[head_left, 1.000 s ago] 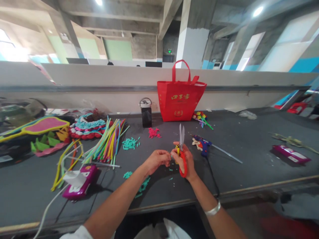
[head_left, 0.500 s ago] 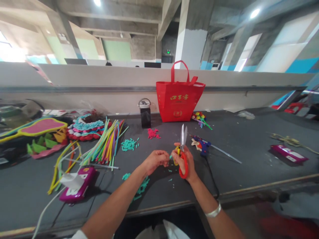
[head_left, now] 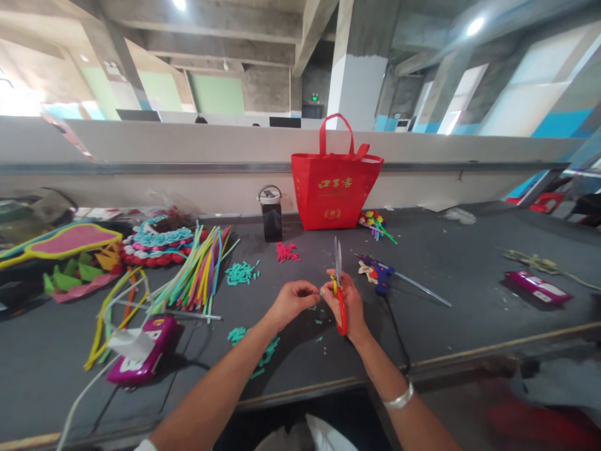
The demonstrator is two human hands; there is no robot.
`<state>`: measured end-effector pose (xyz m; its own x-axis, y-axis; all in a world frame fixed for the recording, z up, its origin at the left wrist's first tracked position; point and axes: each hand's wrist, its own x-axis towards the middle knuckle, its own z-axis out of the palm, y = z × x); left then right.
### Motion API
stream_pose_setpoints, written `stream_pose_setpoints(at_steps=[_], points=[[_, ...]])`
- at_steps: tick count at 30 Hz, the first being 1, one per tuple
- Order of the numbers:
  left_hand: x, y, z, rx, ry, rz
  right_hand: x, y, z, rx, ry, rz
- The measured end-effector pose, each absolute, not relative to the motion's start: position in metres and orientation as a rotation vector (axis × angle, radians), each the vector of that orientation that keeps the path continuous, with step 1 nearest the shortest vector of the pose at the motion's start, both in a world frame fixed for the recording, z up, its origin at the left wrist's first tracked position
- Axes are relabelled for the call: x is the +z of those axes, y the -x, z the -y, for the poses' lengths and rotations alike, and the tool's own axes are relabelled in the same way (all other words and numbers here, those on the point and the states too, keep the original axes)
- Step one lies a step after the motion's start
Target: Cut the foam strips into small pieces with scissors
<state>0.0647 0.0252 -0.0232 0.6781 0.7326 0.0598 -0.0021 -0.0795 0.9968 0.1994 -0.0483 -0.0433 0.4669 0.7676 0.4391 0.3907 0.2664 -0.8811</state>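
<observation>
In the head view my right hand (head_left: pixel 354 308) is wrapped round a pair of scissors (head_left: pixel 341 311) with red and yellow handles, blades pointing up and away. My left hand (head_left: pixel 295 304) is closed in a pinch beside it, the fingertips nearly meeting those of my right hand. A tiny teal piece (head_left: pixel 322 293) shows between the fingertips; which hand bears it I cannot tell. Several teal scraps (head_left: pixel 319 322) lie on the table below. One pile of cut teal pieces (head_left: pixel 267 351) is partly hidden by my left forearm, another teal pile (head_left: pixel 241 274) lies farther off, near a pink pile (head_left: pixel 287 252).
Left of the piles lie long coloured strips (head_left: pixel 206 269) and a purple power strip (head_left: pixel 143 360). A dark bottle (head_left: pixel 271 219) and a red bag (head_left: pixel 335 194) stand at the back. To the right are a blue glue gun (head_left: pixel 382 279) with its cord and another purple power strip (head_left: pixel 538 287).
The scissors have turned in my right hand, so the blades and handles now appear more edge-on. My left fingertips have moved slightly towards my right hand. The view has shifted a little.
</observation>
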Motion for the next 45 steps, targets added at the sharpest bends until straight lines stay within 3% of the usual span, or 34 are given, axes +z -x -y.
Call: stream_pose_setpoints(at_steps=[14, 45], points=[[-0.010, -0.061, -0.030, 0.944, -1.036, -0.558, -0.050, -0.193, 0.054, -0.139, 1.667, 1.441], [-0.012, -0.060, -0.031, 1.000, -1.124, -0.481, -0.052, -0.192, 0.055, -0.112, 1.771, 1.502]])
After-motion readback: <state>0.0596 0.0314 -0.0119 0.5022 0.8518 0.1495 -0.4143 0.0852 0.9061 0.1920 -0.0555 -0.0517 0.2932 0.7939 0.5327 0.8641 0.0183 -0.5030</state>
